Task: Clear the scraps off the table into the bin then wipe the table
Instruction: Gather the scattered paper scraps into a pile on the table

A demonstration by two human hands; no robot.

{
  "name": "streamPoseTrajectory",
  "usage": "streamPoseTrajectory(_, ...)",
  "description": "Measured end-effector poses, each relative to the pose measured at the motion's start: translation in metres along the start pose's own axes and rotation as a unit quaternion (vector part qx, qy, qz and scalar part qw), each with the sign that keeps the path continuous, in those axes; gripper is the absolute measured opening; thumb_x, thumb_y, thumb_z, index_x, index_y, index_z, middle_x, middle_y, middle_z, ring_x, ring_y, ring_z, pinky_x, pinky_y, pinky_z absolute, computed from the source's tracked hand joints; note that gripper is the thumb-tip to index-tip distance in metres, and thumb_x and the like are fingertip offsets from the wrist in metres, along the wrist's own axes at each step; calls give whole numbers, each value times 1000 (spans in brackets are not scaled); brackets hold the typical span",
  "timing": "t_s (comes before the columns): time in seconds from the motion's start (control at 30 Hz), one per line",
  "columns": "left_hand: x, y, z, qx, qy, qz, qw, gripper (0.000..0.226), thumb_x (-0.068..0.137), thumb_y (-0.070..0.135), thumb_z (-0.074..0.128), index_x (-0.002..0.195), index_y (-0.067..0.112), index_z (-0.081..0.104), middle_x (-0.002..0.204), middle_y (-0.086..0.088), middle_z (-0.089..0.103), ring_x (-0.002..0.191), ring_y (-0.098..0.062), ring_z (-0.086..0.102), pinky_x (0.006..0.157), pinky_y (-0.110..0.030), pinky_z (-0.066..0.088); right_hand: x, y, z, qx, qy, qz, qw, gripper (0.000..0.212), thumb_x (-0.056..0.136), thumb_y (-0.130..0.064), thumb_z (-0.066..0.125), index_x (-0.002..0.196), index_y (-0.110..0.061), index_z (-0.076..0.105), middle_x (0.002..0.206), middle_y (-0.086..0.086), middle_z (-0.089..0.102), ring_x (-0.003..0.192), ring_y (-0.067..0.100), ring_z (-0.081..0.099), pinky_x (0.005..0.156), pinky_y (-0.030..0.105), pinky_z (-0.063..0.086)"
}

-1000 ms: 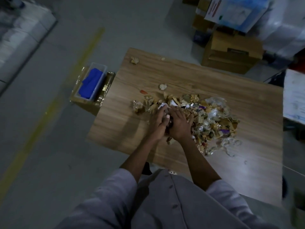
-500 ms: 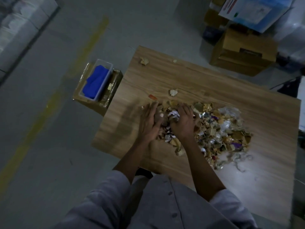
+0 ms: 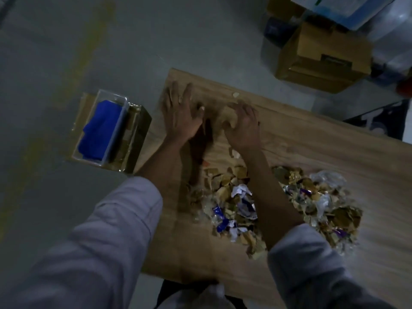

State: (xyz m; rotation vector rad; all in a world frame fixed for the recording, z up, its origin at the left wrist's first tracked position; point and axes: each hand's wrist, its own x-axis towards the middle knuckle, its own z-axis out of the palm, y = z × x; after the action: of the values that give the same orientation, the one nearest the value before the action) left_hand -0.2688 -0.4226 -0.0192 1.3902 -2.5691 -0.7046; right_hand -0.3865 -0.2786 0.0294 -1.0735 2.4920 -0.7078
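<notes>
The heap of torn scraps, brown card bits mixed with clear plastic, white paper and blue and purple wrappers, lies on the near middle of the light wood-grain table, and both forearms pass over its left part. Beyond the heap, near the table's far left corner, the right hand has its fingers curled over a pale crumpled scrap and grips it against the tabletop; motion blur hides the finer detail. Just left of it, the left hand is spread with straight fingers and holds nothing; whether the palm touches the wood cannot be told. A small pale crumb of paper lies alone just beyond the right hand, and a few loose bits sit between that hand and the heap. Both arms wear pale grey sleeves pushed up the forearm.

On the grey floor, against the table's left edge, stands a brown box bin with a shiny plastic liner. A clear plastic tub with a bright blue cloth inside rests on its left side. Far right, beyond the table, stand brown cardboard cartons.
</notes>
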Motion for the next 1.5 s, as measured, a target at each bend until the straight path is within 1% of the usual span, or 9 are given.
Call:
streamPoseTrajectory(0.13, 14, -8, 17, -1, -19, 72, 997, 56, 96, 24, 54, 150, 15, 43, 164, -9, 27, 151, -33, 21, 121, -49, 22, 50, 22, 4, -13, -16, -1, 1000, 59, 87, -27, 58, 144, -15, 55, 152, 13, 49, 141, 34, 41, 114, 47, 38)
streamPoseTrajectory(0.37, -43, -2, 37, 31, 4, 146, 989, 38, 77, -4, 55, 115, 0, 54, 112, -25, 52, 102, -37, 44, 79, -46, 39, 63, 51, 21, -136, -98, -46, 985, 65, 96, -42, 44, 149, -5, 47, 152, 21, 45, 141, 40, 40, 112, 51, 40)
streamPoseTrajectory(0.5, -88, 0, 31, -63, -10, 135, 989, 19, 99, 17, 46, 108, 2, 54, 106, -19, 51, 97, -32, 46, 84, -48, 40, -12, 54, 10, -124, -81, -106, 983, 55, 102, -43, 48, 142, -5, 55, 142, 20, 54, 132, 42, 48, 102, 55, 47)
streamPoseTrajectory(0.63, -159, 1, 12, -171, -103, 39, 979, 53, 99, 60, 41, 142, 29, 40, 123, -3, 36, 112, -14, 30, 95, -37, 32, -93, 64, 2, -169, -105, -91, 976, 59, 95, -46, 65, 141, -10, 56, 142, 14, 53, 128, 40, 48, 97, 49, 48)
streamPoseTrajectory(0.87, -277, 9, 35, -4, -91, 64, 994, 73, 92, 69, 39, 152, 27, 36, 123, -15, 42, 103, -28, 40, 84, -39, 37, -133, 58, -8, -56, -58, -121, 989, 21, 84, -9, 65, 100, 2, 71, 100, 24, 66, 94, 47, 60, 72, 45, 56)
streamPoseTrajectory(1.03, -291, 24, 57, 31, -63, 54, 996, 28, 87, 19, 42, 112, 8, 49, 103, -27, 62, 85, -39, 60, 65, -41, 56, -168, 58, -50, 59, 31, -90, 994, 21, 86, -6, 73, 107, -7, 77, 99, 12, 70, 90, 31, 66, 78, 27, 47)
streamPoseTrajectory(1.23, -302, 66, 51, -121, -15, -31, 992, 30, 102, 16, 45, 120, -7, 55, 122, -29, 53, 103, -45, 56, 80, -43, 46, -230, 83, -88, 124, 91, -61, 986, 23, 94, -22, 74, 116, -14, 75, 113, 8, 72, 104, 22, 66, 84, 30, 53)
streamPoseTrajectory(1.37, -313, 131, 37, -146, 38, 69, 986, 39, 105, 36, 39, 113, 2, 57, 123, -21, 52, 104, -30, 52, 78, -32, 41, -262, 104, -104, 154, 148, 13, 977, 32, 99, -39, 67, 123, -17, 71, 115, 3, 74, 101, 16, 69, 80, 27, 55)
streamPoseTrajectory(1.5, -325, 179, 50, -142, 11, 133, 981, 26, 95, 21, 55, 113, 3, 58, 123, -21, 52, 107, -34, 52, 86, -44, 50, -286, 104, -126, 246, 120, 111, 955, 40, 108, -45, 45, 116, -13, 68, 91, -1, 69, 86, 17, 67, 71, 27, 50)
